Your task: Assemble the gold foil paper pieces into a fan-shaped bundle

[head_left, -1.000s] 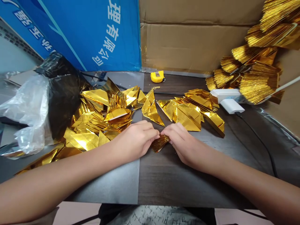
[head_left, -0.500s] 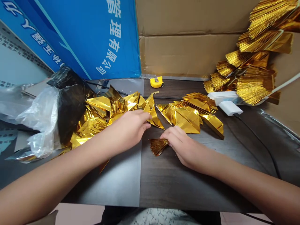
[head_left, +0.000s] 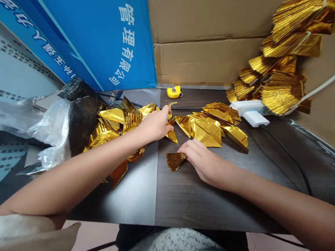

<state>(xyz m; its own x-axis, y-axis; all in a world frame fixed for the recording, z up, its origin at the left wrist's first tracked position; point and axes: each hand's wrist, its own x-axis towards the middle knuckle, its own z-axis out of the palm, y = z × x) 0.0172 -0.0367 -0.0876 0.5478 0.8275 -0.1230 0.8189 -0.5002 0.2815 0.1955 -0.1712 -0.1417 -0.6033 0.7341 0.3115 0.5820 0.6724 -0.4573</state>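
Note:
In the head view my right hand [head_left: 197, 155] pinches a small fanned bundle of folded gold foil paper [head_left: 175, 161] just above the dark table. The bundle's pleated edges spread to the left of my fingertips. My left hand [head_left: 157, 123] reaches over the loose folded gold foil pieces, its thumb and index finger apart. Its fingertips are close to a gold piece [head_left: 172, 136] and to a thin yellow rubber band [head_left: 172, 103]. Part of the left pile [head_left: 112, 116] is hidden under my left forearm. More folded gold pieces [head_left: 208, 132] lie beyond my right hand.
A yellow tape measure [head_left: 174, 92] sits at the back by the cardboard [head_left: 193, 62]. Tied gold bundles [head_left: 282, 92] are stacked at the right, beside a white power strip [head_left: 248, 107] with a plugged-in charger [head_left: 255, 119]. A black plastic bag [head_left: 81, 118] stands left.
My left hand has moved up and away from me, toward the rubber band, and its fingers have spread. My right hand stays almost in place with the bundle.

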